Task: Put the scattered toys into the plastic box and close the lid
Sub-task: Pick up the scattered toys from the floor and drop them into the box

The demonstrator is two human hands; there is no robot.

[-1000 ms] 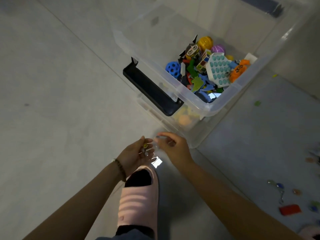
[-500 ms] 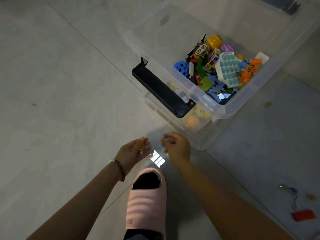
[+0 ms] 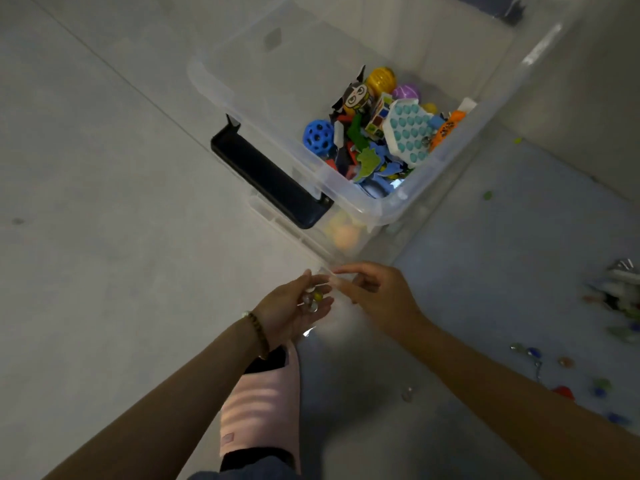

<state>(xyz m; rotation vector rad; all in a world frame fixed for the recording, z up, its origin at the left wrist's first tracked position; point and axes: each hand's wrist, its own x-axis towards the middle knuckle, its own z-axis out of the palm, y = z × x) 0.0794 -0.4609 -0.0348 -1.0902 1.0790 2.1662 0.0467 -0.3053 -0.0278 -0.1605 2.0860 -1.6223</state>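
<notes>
Your left hand [image 3: 291, 306] cups small glass beads [image 3: 313, 298]; your right hand [image 3: 375, 294], fingers pinched, meets it, its hold unclear. The open plastic box [image 3: 349, 197] of toys [image 3: 381, 133] sits just beyond both.

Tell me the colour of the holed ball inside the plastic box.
Blue; the holed ball shows clearly in the head view.

toys [image 3: 620, 299] blurred at right edge, plastic box [image 3: 346, 188] top cut off

Cupped left hand [image 3: 294, 306] of marbles [image 3: 313, 299] beside box [image 3: 346, 199]
</notes>
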